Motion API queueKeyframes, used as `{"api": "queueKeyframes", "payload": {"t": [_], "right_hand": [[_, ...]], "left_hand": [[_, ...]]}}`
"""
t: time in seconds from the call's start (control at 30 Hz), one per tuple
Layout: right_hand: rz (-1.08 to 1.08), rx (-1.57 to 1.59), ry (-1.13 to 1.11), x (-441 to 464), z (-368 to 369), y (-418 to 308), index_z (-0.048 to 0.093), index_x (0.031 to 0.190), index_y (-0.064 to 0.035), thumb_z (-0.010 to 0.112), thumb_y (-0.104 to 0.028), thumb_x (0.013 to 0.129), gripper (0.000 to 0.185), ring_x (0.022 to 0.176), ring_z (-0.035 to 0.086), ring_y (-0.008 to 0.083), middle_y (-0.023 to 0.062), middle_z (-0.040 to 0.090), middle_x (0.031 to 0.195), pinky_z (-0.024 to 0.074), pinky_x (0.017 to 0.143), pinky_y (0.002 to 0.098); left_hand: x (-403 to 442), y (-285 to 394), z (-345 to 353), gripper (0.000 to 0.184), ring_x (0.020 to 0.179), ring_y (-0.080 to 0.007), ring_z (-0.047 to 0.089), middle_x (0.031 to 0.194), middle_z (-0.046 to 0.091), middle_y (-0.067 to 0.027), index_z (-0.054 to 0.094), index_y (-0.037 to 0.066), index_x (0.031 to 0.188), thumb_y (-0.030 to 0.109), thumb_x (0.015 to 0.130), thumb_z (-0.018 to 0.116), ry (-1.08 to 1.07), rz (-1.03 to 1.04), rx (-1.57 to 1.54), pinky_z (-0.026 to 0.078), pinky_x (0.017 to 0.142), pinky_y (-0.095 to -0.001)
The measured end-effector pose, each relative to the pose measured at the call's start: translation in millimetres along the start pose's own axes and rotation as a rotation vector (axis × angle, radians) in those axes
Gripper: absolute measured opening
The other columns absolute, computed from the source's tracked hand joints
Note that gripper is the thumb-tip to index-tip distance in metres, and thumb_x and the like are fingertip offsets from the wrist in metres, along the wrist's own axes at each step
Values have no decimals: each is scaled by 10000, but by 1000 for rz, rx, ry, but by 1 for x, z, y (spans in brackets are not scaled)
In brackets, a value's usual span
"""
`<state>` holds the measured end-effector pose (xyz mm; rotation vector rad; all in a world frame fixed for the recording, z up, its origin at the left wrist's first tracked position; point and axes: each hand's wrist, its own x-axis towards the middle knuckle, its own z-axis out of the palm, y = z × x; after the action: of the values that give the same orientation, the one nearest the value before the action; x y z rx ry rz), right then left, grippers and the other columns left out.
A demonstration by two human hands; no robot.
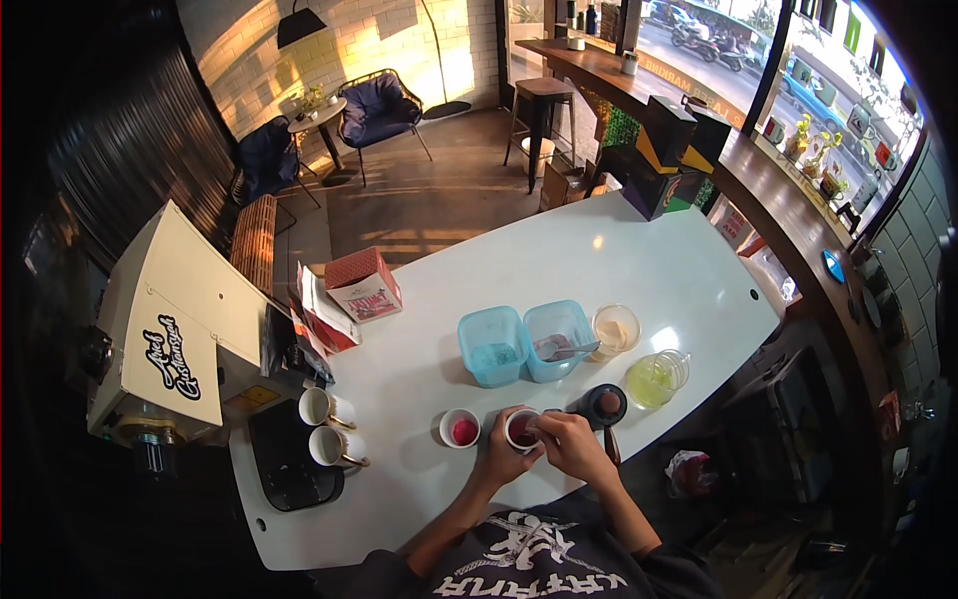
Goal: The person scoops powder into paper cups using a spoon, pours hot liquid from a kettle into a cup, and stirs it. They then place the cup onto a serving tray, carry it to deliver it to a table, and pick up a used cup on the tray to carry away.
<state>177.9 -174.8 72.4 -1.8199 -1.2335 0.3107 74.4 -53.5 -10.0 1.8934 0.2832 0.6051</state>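
My left hand point(506, 457) is wrapped round a white cup point(522, 429) with dark red contents, near the front of the white counter point(419, 529). Over the cup's right rim, my right hand point(571, 446) has its fingers pinched together; what they hold is too small to make out. A second white cup point(460, 428) with bright red contents stands just left of my left hand. Beyond the hands are two light blue tubs point(493, 346), the right one with a spoon point(574, 350) in it. A dark round tool point(605, 402) lies right of my right hand.
To the right stand a cup of beige contents point(616, 330) and a glass jug of yellow-green liquid point(654, 379). At left are two white mugs point(327, 445) on a black mat, a cream machine point(165, 329) and a red-and-white box point(365, 287). Dark boxes point(659, 180) sit at the far corner.
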Motion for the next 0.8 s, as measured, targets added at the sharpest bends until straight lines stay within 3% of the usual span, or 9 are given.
{"api": "queueKeyframes", "payload": {"t": [0.57, 0.8], "right_hand": [[22, -62, 61, 2, -5, -2, 662, 968, 20, 631, 10, 813, 158, 790, 645, 380, 179, 645, 853, 519, 704, 429], [-21, 86, 10, -1, 1, 2, 665, 968, 22, 624, 21, 821, 153, 770, 648, 376, 176, 648, 839, 521, 695, 418]], "left_hand": [[1, 7, -2, 674, 1045, -274, 657, 1146, 623, -156, 497, 9, 1254, 89, 690, 858, 24, 42, 57, 537, 895, -362], [1, 8, -1, 677, 1047, -261, 650, 1136, 616, -144, 483, 5, 1262, 61, 689, 838, -6, -8, -20, 529, 908, -354]]}}
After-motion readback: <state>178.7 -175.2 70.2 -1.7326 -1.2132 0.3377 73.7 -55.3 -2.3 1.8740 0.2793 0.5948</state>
